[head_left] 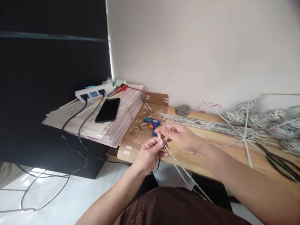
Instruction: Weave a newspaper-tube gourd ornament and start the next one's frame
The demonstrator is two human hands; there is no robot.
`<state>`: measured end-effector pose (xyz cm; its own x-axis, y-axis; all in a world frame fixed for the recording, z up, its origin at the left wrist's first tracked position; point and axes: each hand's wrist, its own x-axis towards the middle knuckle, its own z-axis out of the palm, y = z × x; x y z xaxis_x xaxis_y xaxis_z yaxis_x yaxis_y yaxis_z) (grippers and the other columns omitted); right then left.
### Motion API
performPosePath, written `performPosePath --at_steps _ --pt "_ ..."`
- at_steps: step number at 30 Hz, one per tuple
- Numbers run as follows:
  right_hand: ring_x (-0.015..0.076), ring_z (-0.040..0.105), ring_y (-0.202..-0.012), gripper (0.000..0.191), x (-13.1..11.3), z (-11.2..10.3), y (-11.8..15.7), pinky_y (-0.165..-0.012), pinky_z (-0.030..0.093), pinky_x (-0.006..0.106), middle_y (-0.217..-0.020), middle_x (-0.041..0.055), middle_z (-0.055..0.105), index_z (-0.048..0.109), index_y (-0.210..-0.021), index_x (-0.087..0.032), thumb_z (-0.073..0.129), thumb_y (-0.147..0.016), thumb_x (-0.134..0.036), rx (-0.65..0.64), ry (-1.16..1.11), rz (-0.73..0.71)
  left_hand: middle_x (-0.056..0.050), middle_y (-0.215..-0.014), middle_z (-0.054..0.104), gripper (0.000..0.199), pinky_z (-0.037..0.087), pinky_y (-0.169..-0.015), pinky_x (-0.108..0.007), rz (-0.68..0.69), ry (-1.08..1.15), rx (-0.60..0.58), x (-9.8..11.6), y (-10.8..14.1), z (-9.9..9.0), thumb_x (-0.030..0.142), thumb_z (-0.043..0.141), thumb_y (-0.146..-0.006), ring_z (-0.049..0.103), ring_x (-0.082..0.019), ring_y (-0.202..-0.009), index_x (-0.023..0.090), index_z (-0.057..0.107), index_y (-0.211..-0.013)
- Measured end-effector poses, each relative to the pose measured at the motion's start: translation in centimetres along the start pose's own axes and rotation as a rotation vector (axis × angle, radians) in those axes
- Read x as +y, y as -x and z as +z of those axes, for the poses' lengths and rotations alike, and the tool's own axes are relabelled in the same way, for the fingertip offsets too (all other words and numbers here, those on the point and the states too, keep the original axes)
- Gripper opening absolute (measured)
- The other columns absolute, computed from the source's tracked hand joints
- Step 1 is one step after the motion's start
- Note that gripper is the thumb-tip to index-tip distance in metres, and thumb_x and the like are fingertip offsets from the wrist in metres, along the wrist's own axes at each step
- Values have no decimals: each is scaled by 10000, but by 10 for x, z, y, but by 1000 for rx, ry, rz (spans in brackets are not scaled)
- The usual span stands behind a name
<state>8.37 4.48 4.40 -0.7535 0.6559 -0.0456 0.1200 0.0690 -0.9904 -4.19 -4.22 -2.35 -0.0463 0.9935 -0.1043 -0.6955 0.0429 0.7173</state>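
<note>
My left hand is closed, thumb and fingers pinching thin rolled-newspaper tubes near their upper end. From there the tubes run down toward my lap as two thin strands. My right hand is closed at the top of the same tubes, its fingertips pinching a pale tip just above my left thumb. Its exact grip is partly hidden. Just behind the hands, a blue hot glue gun lies on a brown cardboard sheet.
Left: a paper stack bearing a phone and a power strip with hanging cables. Right: a bundle of paper tubes, a star of joined tubes, black-handled scissors and twisted paper coils. A wall stands behind.
</note>
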Motion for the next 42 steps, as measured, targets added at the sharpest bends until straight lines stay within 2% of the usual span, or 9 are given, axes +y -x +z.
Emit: performPosePath --at_steps 1,4,16,23,29,31,34,38,42 --pt "131 627 -737 364 -2 -3 2 -683 506 270 -834 46 701 704 -958 -151 660 -869 -501 -3 -17 -10 -14 -733 648 301 551 -561 -194 13 -7 -5 2 0 2 323 893 -655 609 -84 -619 119 708 -777" --pt "132 636 -742 291 -3 -12 9 -683 512 269 -814 36 707 714 -874 -164 667 -873 -452 0 4 -51 -8 -746 656 294 562 -578 -191 24 -13 -16 4 -1 9 315 889 -662 619 -83 -637 129 714 -808" --pt "104 596 -589 274 -9 -30 29 -592 495 259 -682 -6 662 662 -736 -153 759 -788 -404 -31 -24 -94 -6 -767 663 258 553 -581 -177 -10 -85 -76 -11 -6 33 319 864 -699 621 -75 -655 131 710 -786" --pt "102 577 -562 204 -6 -33 36 -543 447 243 -666 -9 646 649 -734 -172 677 -841 -344 98 230 -190 -4 -751 675 235 540 -593 -180 42 -176 -79 -16 -7 38 296 851 -716 635 -87 -675 153 707 -835" --pt "104 584 -631 454 -3 -42 33 -598 447 243 -699 12 661 688 -758 -156 551 -916 -559 -37 134 -122 -3 -707 676 222 500 -566 -158 63 -199 -11 -17 -9 38 285 860 -699 618 -72 -636 146 688 -721" --pt "108 599 -652 417 -1 -44 33 -603 458 237 -720 12 676 700 -780 -158 624 -871 -557 -36 89 -92 -3 -689 679 224 493 -562 -156 55 -199 -1 -17 -10 39 278 865 -689 615 -70 -626 143 687 -697" --pt "112 613 -644 286 2 -42 35 -603 490 240 -734 11 694 702 -774 -162 755 -781 -443 22 58 -90 -3 -676 677 223 489 -565 -155 38 -200 11 -18 -11 41 274 874 -675 612 -68 -623 137 701 -712" --pt "92 561 -557 207 2 -37 39 -518 435 216 -651 -12 644 667 -707 -165 712 -810 -339 138 176 -182 -3 -693 682 222 502 -575 -160 21 -208 -8 -19 -11 45 277 870 -682 620 -73 -639 139 706 -740" --pt "92 560 -551 275 -2 -36 38 -530 423 223 -631 -10 633 676 -715 -161 672 -854 -399 167 268 -209 5 -695 687 226 513 -570 -155 56 -212 11 -16 -9 46 276 869 -685 625 -71 -631 146 693 -746"
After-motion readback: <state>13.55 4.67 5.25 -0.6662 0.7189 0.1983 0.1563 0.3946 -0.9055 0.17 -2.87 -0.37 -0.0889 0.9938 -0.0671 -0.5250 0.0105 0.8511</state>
